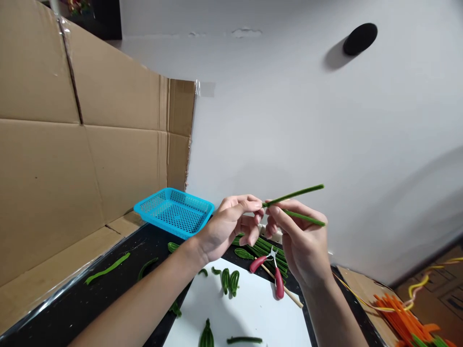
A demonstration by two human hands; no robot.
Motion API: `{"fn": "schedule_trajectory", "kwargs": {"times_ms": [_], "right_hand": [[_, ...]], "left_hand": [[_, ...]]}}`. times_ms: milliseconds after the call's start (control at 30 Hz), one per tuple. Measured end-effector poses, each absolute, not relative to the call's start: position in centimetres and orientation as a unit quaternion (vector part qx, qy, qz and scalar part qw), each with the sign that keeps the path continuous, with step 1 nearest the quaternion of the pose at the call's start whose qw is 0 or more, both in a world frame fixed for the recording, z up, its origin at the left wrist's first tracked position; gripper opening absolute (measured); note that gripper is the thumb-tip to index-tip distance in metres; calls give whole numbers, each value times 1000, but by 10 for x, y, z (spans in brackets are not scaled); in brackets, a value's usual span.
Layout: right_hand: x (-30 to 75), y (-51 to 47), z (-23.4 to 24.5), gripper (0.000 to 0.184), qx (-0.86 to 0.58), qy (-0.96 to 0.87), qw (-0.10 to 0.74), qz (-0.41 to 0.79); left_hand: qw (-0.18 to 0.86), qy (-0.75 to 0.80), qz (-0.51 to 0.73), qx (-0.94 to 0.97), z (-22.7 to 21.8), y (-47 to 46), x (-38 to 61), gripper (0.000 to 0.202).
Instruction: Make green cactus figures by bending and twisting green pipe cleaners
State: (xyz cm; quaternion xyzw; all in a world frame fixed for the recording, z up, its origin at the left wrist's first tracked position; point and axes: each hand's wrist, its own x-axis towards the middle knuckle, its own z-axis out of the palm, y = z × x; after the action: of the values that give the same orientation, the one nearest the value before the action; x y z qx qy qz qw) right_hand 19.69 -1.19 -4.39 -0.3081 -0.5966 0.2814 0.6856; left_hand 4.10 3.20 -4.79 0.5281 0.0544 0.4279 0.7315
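Above the board, my left hand point(237, 217) pinches one end of green pipe cleaners point(300, 194) between thumb and fingertips. My right hand point(296, 226) grips the same stems just beside it, and two free ends spread out to the right in a narrow V. Below lies a white board point(242, 313) carrying coiled green pipe cleaner pieces point(230, 282), a pointed leaf shape point(207, 333) and a short straight piece point(244, 340). Red-handled cutting pliers point(278, 283) rest with their handles apart at the board's far right edge, near a thin wooden stick point(292, 298).
A blue mesh basket point(173, 226) stands at the back left, before a cardboard wall point(119, 164). More green pipe cleaners point(267, 250) lie behind the pliers. Orange strips point(401, 318) sit at the far right. A green strip point(108, 269) is on the black table point(79, 301).
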Motion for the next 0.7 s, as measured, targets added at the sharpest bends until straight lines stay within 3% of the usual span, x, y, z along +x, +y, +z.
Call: {"fn": "schedule_trajectory", "kwargs": {"times_ms": [167, 267, 467, 633, 700], "right_hand": [[205, -18, -43, 14, -321, -687, 645, 96], [206, -20, -40, 14, -313, -703, 635, 58], [212, -12, -38, 4, -325, -646, 663, 196], [215, -13, -33, 14, -355, -599, 648, 310], [213, -15, -31, 19, -366, -574, 657, 324]], "left_hand": [[843, 61, 317, 430, -44, 37, 35, 21], [871, 71, 275, 401, -43, 36, 35, 17], [777, 90, 385, 490, -46, 30, 41, 20], [707, 120, 394, 574, -48, 32, 39, 27], [628, 141, 431, 633, -49, 32, 41, 27]]}}
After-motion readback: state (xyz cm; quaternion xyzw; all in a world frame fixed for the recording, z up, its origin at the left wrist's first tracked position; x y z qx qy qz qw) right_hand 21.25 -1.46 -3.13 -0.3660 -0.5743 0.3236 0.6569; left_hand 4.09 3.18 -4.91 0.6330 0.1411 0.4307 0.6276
